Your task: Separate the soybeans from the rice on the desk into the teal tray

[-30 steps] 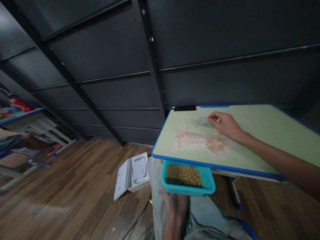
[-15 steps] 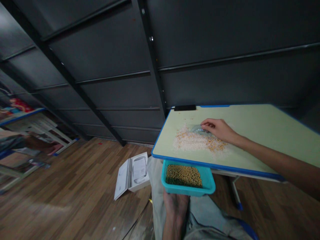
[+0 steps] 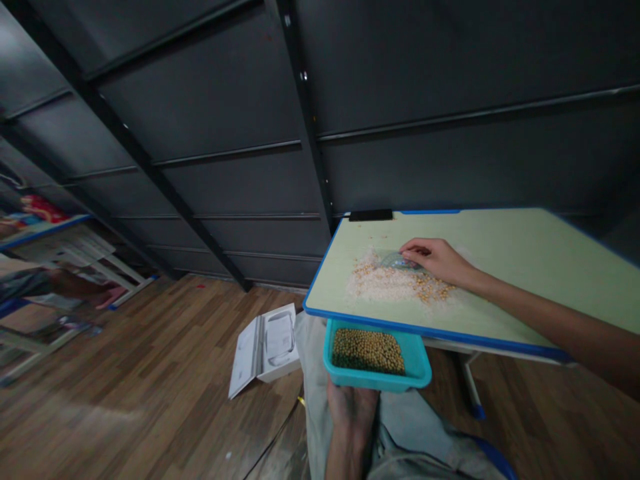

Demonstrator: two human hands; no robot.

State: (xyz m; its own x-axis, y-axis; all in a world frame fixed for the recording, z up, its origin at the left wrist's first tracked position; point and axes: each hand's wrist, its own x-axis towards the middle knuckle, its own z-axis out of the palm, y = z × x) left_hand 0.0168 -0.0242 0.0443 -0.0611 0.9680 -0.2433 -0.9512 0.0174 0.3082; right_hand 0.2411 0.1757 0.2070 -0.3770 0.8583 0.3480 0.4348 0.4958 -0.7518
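Observation:
My right hand [image 3: 434, 259] is closed in a pinch on a clear plastic piece [image 3: 391, 259], flat and see-through; its exact kind I cannot make out. Beneath and around it, white rice-like grains [image 3: 380, 288] mixed with yellow beans [image 3: 433, 291] lie spread on the pale green table [image 3: 510, 267]. Below the table's front edge, my left hand [image 3: 353, 403] holds a turquoise plastic tray [image 3: 416, 357] from underneath, its fingers mostly hidden. Many round yellowish beans [image 3: 367, 350] fill the left and middle of the tray.
A black flat object [image 3: 371, 215] lies at the table's back left corner. An open white box [image 3: 270, 343] and a dark cable [image 3: 273, 440] are on the wooden floor. At far left, a person's leg [image 3: 65, 287] shows under another table [image 3: 50, 233]. A dark panelled wall [image 3: 240, 180] stands behind.
My right hand has shifted very slightly left with the plastic piece, which now lies a little flatter over the grains. The tray and my left hand look almost unmoved.

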